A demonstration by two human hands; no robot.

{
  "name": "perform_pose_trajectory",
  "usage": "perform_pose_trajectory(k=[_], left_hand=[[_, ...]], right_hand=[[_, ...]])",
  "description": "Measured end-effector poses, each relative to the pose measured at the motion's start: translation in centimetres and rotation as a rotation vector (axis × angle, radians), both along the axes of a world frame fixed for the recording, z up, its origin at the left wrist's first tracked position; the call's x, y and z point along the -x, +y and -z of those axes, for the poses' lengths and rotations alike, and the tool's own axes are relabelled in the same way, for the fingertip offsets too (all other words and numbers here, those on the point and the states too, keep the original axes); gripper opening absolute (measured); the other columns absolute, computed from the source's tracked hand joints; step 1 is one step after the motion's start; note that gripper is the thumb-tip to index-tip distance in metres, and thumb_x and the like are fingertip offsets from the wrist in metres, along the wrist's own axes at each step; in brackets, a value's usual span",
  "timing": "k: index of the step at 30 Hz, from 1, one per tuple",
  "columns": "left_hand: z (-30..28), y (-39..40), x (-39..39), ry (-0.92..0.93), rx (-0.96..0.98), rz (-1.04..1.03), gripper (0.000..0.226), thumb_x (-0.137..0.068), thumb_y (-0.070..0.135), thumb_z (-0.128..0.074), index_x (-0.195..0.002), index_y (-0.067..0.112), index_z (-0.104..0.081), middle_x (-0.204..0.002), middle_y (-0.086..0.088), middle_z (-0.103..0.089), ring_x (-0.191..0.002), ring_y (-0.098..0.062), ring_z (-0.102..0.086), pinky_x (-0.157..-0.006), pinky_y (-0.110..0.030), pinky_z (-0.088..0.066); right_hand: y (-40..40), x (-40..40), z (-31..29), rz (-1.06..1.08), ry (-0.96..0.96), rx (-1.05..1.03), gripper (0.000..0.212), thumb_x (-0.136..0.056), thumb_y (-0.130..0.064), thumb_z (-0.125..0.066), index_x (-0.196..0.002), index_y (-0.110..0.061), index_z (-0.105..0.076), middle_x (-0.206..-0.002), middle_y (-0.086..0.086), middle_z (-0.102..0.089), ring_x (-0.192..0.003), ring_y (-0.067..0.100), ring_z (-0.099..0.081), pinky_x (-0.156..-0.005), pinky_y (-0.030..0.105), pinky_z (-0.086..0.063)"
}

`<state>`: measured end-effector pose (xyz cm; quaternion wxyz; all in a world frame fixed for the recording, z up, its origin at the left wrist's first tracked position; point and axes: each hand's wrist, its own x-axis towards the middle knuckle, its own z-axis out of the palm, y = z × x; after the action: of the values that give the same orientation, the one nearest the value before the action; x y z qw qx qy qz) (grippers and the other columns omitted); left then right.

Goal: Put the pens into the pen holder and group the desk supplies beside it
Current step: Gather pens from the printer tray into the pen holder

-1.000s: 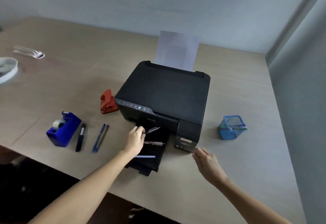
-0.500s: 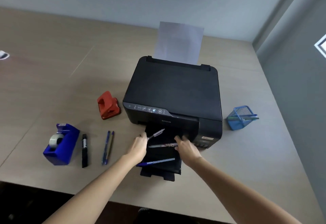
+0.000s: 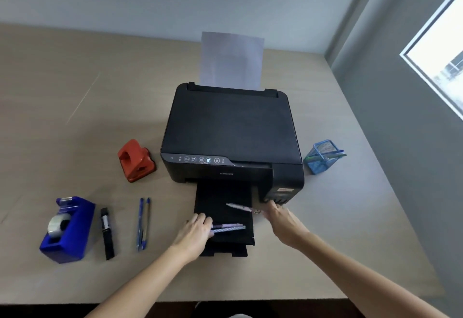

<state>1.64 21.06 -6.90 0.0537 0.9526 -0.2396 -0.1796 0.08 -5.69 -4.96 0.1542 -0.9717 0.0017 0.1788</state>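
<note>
My left hand [image 3: 194,235] is closed on two pale purple pens [image 3: 229,227] over the printer's black output tray [image 3: 223,197]. My right hand [image 3: 281,220] pinches the end of a third pinkish pen [image 3: 239,207] at the tray's right edge. The blue mesh pen holder [image 3: 323,157] stands right of the printer with a green pen in it. Two blue pens [image 3: 143,222] and a black marker [image 3: 107,232] lie on the desk to the left. Further left is a blue tape dispenser [image 3: 69,228], and a red hole punch [image 3: 136,160] sits near the printer.
A black printer [image 3: 231,127] with a sheet of paper [image 3: 231,61] in its rear feed fills the desk's middle. The desk's front edge runs just below my forearms. A grey wall and a window [image 3: 436,49] close off the right side.
My left hand has gathered two pens from the tray and drawn back toward me. My right hand took the third pen's end and moved right. The camera view shifted.
</note>
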Motion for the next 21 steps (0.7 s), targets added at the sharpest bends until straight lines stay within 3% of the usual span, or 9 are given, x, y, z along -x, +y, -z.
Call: perform_pose_trajectory(k=[3,5,7,10,14,17,18,21], left_hand=[[-2.2,-0.4,-0.5,0.064,0.072,-0.001,0.016,-0.101,0.030,-0.044,-0.097,0.015,-0.050,-0.094,0.000,-0.053,-0.091,-0.021,-0.055,-0.072,-0.033,-0.048],[-5.0,-0.8,-1.4,0.201,0.121,-0.035,0.019,-0.103,0.031,-0.033,-0.090,0.018,-0.037,-0.081,0.002,-0.048,-0.075,-0.022,-0.049,-0.064,-0.031,-0.038],[-8.9,-1.7,-2.6,0.304,0.124,-0.002,0.025,-0.103,0.034,-0.032,-0.081,0.021,-0.029,-0.068,0.003,-0.043,-0.059,-0.018,-0.039,-0.055,-0.031,-0.030],[-14.4,-5.3,-5.2,0.350,0.252,0.040,0.027,-0.102,0.034,-0.034,-0.083,0.015,-0.034,-0.061,0.003,-0.041,-0.051,-0.015,-0.032,-0.052,-0.028,-0.027],[-18.2,-14.9,-9.2,0.213,0.370,0.103,0.018,-0.103,0.028,-0.032,-0.108,0.016,-0.044,-0.074,-0.009,-0.058,-0.058,-0.023,-0.047,-0.059,-0.035,-0.040],[-17.4,-23.3,-12.5,0.111,0.265,0.184,0.026,-0.101,0.017,-0.034,-0.121,0.009,-0.049,-0.098,-0.021,-0.065,-0.080,-0.037,-0.061,-0.074,-0.048,-0.052],[-16.7,-26.0,-13.5,0.097,0.227,0.187,0.025,-0.100,0.014,-0.035,-0.118,0.006,-0.052,-0.100,-0.022,-0.065,-0.084,-0.039,-0.061,-0.073,-0.046,-0.052],[-15.3,-32.6,-15.1,0.105,0.083,0.170,0.024,-0.095,0.004,-0.040,-0.109,0.001,-0.059,-0.093,-0.019,-0.061,-0.077,-0.035,-0.058,-0.058,-0.036,-0.041]], right_hand=[[-1.7,0.6,-4.0,-0.003,-0.057,-0.212,0.012,-0.099,-0.018,-0.038,-0.091,-0.012,-0.044,-0.083,0.015,-0.060,-0.060,0.021,-0.040,-0.055,0.030,-0.031],[-3.3,0.7,-7.0,0.059,-0.118,-0.381,0.014,-0.098,-0.019,-0.044,-0.089,-0.011,-0.051,-0.074,0.007,-0.060,-0.057,0.016,-0.044,-0.054,0.026,-0.038],[-5.5,0.5,-9.4,0.189,-0.191,-0.593,0.008,-0.093,-0.014,-0.053,-0.086,-0.013,-0.057,-0.066,0.004,-0.059,-0.051,0.013,-0.048,-0.052,0.025,-0.042],[-10.3,-0.6,-11.4,0.483,-0.366,-0.789,0.016,-0.088,-0.002,-0.059,-0.081,-0.016,-0.061,-0.064,0.007,-0.061,-0.048,0.014,-0.052,-0.052,0.030,-0.047],[-17.8,-2.8,-11.9,0.805,-0.596,-0.661,0.008,-0.088,-0.006,-0.059,-0.090,-0.008,-0.066,-0.063,0.004,-0.067,-0.050,0.014,-0.062,-0.064,0.036,-0.056],[-21.7,-5.0,-11.0,0.878,-0.627,-0.463,0.013,-0.088,-0.010,-0.054,-0.093,-0.009,-0.066,-0.059,-0.003,-0.066,-0.045,0.001,-0.061,-0.056,0.014,-0.049],[-22.5,-5.6,-10.6,0.873,-0.612,-0.432,0.015,-0.089,-0.010,-0.052,-0.095,-0.009,-0.066,-0.061,0.001,-0.067,-0.047,0.003,-0.062,-0.054,0.013,-0.049],[-24.1,-7.5,-9.3,0.805,-0.549,-0.347,0.020,-0.089,-0.007,-0.049,-0.100,-0.004,-0.065,-0.080,0.018,-0.071,-0.068,0.029,-0.067,-0.064,0.031,-0.052]])
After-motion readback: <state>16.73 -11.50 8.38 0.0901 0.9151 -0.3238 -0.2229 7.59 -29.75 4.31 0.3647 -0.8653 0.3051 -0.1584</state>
